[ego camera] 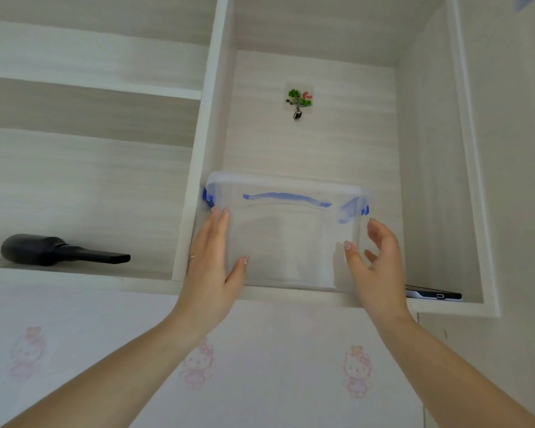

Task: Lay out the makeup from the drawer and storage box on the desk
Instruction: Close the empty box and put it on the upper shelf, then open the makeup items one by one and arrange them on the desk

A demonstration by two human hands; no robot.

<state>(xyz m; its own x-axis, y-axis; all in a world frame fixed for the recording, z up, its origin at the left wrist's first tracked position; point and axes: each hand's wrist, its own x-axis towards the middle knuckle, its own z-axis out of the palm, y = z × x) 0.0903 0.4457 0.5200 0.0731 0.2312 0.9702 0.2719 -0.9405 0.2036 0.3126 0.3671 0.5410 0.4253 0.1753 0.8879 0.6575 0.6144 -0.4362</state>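
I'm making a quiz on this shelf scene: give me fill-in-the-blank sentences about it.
1. The storage box has clips and a handle coloured ____.
2. The black hair dryer lies on the shelf to the box's ____.
3. The left hand and right hand reach for the ____.

Missing words: blue; left; box

No text, label, brand or number can be read anywhere. The wall covering [260, 350] has only pink cartoon cat pictures, without words. The small sticker [298, 98] on the back panel shows green and red shapes, without letters.
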